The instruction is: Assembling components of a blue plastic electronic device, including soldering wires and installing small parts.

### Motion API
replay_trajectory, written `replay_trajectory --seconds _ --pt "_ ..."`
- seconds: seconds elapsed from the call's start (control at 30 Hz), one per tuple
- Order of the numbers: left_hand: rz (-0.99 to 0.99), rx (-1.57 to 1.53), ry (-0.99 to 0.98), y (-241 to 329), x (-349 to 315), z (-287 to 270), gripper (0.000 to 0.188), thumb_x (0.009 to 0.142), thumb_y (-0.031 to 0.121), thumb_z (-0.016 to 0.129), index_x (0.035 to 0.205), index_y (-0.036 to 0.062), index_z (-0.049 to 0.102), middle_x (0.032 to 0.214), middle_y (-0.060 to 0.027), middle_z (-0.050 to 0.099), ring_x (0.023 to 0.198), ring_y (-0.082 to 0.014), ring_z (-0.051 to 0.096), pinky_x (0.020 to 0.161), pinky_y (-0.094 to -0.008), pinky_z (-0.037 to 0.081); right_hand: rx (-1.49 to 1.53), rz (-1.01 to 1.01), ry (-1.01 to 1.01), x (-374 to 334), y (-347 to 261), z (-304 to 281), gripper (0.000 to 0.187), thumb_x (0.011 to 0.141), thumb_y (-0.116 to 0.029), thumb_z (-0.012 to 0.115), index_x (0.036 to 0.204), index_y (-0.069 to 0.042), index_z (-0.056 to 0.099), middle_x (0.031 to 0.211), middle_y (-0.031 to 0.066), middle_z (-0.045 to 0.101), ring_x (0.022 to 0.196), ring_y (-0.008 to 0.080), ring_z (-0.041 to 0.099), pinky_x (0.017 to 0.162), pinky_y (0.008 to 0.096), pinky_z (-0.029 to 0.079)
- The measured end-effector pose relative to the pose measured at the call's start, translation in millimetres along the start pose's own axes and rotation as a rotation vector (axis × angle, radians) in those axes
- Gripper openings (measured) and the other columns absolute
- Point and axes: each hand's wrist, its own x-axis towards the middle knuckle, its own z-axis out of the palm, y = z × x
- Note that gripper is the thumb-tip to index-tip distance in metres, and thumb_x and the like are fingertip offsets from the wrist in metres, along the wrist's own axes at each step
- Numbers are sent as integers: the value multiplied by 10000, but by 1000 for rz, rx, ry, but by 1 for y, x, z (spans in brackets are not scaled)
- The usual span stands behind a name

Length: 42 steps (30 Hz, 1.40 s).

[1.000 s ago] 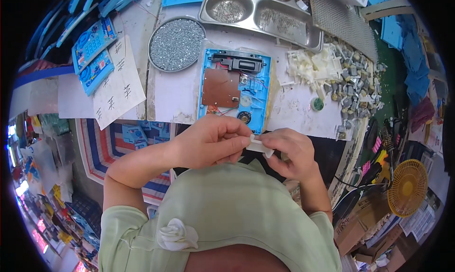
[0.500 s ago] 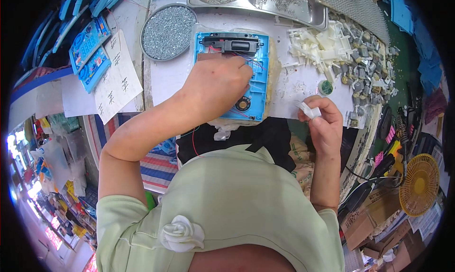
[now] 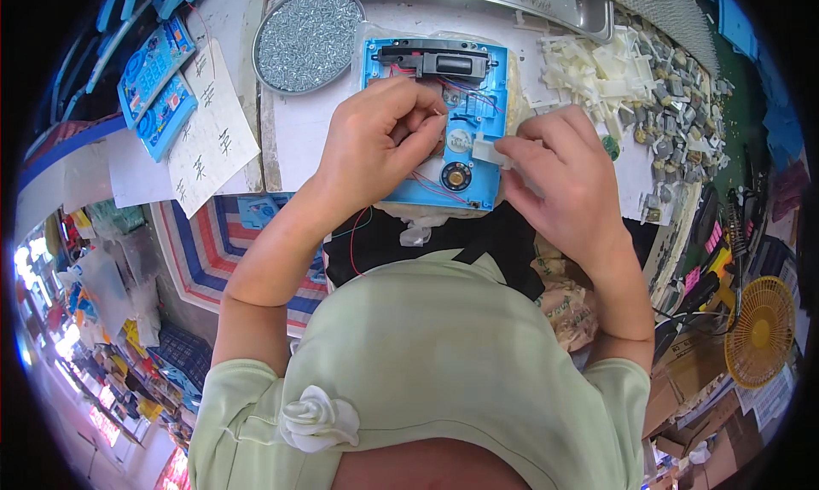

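Observation:
A blue plastic casing [image 3: 479,179] lies open side up on the table, with a black part [image 3: 452,63] along its far end, thin red and blue wires, and a round speaker [image 3: 456,177] near its close end. My right hand [image 3: 567,174] is at the casing's right edge, its fingertips pinching a small white plastic piece [image 3: 486,151] over the casing's right side. Over the casing's left side, my left hand [image 3: 375,140] is closed in a pinch. Something tiny shows at its fingertips, too small to name. That hand hides part of the casing's left half.
A round tray [image 3: 281,76] of small silvery metal parts stands at the far left, with a steel tray [image 3: 546,8] at the back. White plastic pieces [image 3: 589,72] and many small grey parts [image 3: 674,115] lie heaped on the right. Blue panels [image 3: 162,98] and a paper sheet [image 3: 217,140] lie left.
My right hand has carried the white plastic piece left and up to the casing. My left hand has drawn back leftward, uncovering the casing's middle. The whole view has shifted slightly.

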Motion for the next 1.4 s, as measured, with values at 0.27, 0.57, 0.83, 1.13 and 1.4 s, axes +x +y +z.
replay_trajectory --seconds 0.27,0.57,0.83,1.13,1.4 --pt "-6 -19 18 -2 -3 3 102 826 32 735 908 45 676 696 -38 582 611 -184 536 571 -311 434 139 -34 -30 11 15 8 301 654 14 774 940 -35 694 915 84 626 855 289 589 709 378 512" --pt "15 14 24 -2 -3 5 97 824 24 729 894 52 668 701 -43 568 607 -196 535 568 -316 432 78 -64 -82 7 22 27 241 710 -59 765 942 -56 701 985 87 639 897 295 596 727 378 516" --pt "10 -131 -19 -2 -9 4 228 800 -49 720 1010 16 661 775 -24 533 620 -97 429 563 -240 354 -97 291 208 -53 24 -5 263 750 -106 784 1010 -91 743 1106 126 646 1042 331 576 893 437 473" --pt "69 -99 -83 15 -9 -1 234 804 -76 707 1023 -4 667 818 -44 578 627 -89 478 555 -223 364 -801 725 217 -125 90 -69 240 745 -269 772 892 -82 745 890 101 639 918 316 580 856 441 451" --pt "-50 -156 -442 94 55 25 332 855 199 796 1079 9 640 811 -78 654 604 -155 597 568 -297 489 -48 294 246 -56 16 -56 293 746 -92 785 1001 -39 651 943 119 663 872 323 633 752 410 527"
